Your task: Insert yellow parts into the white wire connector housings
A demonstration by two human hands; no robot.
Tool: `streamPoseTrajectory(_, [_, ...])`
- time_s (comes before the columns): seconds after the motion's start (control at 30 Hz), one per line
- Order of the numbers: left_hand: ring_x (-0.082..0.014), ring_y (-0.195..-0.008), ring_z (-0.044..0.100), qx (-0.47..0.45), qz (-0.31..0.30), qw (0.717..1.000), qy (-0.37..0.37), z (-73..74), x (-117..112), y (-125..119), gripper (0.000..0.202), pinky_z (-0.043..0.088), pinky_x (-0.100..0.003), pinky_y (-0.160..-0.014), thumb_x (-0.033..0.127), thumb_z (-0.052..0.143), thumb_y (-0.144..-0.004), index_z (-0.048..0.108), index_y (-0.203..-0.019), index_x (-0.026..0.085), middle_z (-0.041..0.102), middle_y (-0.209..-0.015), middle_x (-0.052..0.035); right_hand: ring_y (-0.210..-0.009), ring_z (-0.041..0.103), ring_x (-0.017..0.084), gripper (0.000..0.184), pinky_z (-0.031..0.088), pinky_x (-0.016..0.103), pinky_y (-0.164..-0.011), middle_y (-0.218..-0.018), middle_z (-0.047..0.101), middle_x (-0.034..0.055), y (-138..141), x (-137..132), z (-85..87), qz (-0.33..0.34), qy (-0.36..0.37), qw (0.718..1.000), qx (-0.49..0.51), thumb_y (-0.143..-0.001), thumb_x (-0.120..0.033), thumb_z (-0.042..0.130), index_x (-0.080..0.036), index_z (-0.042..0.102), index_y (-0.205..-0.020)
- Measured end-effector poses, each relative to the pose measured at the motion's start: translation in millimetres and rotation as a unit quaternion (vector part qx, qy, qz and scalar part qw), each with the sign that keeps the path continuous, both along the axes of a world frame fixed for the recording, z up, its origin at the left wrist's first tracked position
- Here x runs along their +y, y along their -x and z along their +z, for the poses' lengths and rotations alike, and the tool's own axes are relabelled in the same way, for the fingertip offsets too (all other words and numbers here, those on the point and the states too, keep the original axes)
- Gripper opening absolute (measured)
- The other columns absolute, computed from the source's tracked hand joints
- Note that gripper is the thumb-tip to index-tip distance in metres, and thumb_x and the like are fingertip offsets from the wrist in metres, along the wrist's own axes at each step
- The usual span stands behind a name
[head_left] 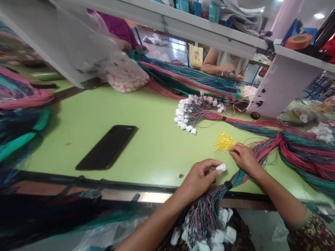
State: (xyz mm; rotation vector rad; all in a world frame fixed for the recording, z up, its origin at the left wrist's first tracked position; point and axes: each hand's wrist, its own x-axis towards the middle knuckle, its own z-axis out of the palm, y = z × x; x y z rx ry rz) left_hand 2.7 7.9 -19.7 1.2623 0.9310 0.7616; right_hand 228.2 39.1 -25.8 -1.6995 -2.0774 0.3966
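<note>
My left hand (199,177) pinches a small white plastic connector (221,167) between thumb and fingertips just above the green table. My right hand (243,157) rests with fingers curled at the near edge of a pile of tiny yellow pieces (224,142); what it holds is hidden. Under both hands runs a tied bundle of red, green and blue wires (237,177), whose ends with white connectors (222,233) hang over the table's front edge into my lap.
A black phone (108,147) lies flat at centre left. A fan of wires ending in white connectors (186,118) lies beyond. Thick wire bundles (306,153) fill the right side, more (23,101) the left. A person (225,64) works across the table under a white shelf (183,24).
</note>
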Motion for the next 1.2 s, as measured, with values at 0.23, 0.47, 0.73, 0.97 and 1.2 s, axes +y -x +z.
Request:
streamPoseTrajectory(0.23, [-0.0107, -0.052, 0.046, -0.059, 0.073, 0.994, -0.053, 5.9, -5.1, 1.2, 0.024, 0.04, -0.026, -0.051, 0.031, 0.072, -0.077, 0.077, -0.099, 0.023, 0.063, -0.063, 0.0015, -0.082, 0.065, 0.019, 0.009, 0.052, 0.031, -0.075, -0.088, 0.069, 0.0048, 20.3, -30.3, 26.5, 0.054, -0.073, 0.979, 0.182, -0.093, -0.023, 0.062, -0.02, 0.07, -0.093])
streamPoseTrajectory(0.47, [-0.0133, -0.052, 0.064, -0.082, 0.061, 0.994, -0.032, 10.0, -16.2, 3.4, 0.03, 0.056, -0.027, -0.053, 0.031, 0.066, -0.083, 0.071, -0.112, 0.022, 0.072, -0.062, 0.0007, -0.083, 0.065, 0.018, 0.015, 0.054, 0.031, -0.073, -0.089, 0.069, 0.004, 44.8, -68.2, 51.8, 0.104, -0.15, 0.96, 0.213, -0.096, -0.016, 0.058, -0.023, 0.07, -0.102])
streamPoseTrajectory(0.73, [-0.0177, -0.084, 0.075, -0.083, 0.091, 0.982, -0.142, 4.2, -23.8, -2.8, 0.022, 0.063, -0.034, -0.082, 0.024, 0.063, -0.087, 0.069, -0.108, 0.021, 0.079, -0.098, -0.0065, -0.085, 0.065, 0.019, 0.019, 0.053, 0.034, -0.073, -0.093, 0.069, 0.0053, 43.4, -73.7, 49.8, 0.114, -0.182, 0.965, 0.149, -0.097, -0.015, 0.056, -0.024, 0.068, -0.108])
streamPoseTrajectory(0.97, [-0.0177, -0.089, 0.073, -0.032, 0.104, 0.969, -0.22, -0.5, -24.7, -2.1, 0.021, 0.062, -0.035, -0.084, 0.021, 0.061, -0.09, 0.07, -0.11, 0.022, 0.077, -0.105, -0.0074, -0.084, 0.066, 0.019, 0.021, 0.054, 0.036, -0.072, -0.092, 0.07, 0.0048, 43.7, -73.6, 51.1, 0.131, -0.176, 0.965, 0.144, -0.097, -0.015, 0.057, -0.027, 0.068, -0.11])
streamPoseTrajectory(1.2, [-0.0192, -0.093, 0.073, -0.019, 0.116, 0.96, -0.254, -3.5, -24.2, -2.1, 0.022, 0.062, -0.037, -0.084, 0.02, 0.062, -0.09, 0.071, -0.11, 0.025, 0.076, -0.107, -0.0071, -0.082, 0.066, 0.019, 0.021, 0.054, 0.035, -0.071, -0.09, 0.07, 0.0045, 43.4, -71.5, 54.9, 0.129, -0.162, 0.962, 0.177, -0.095, -0.015, 0.058, -0.028, 0.072, -0.105])
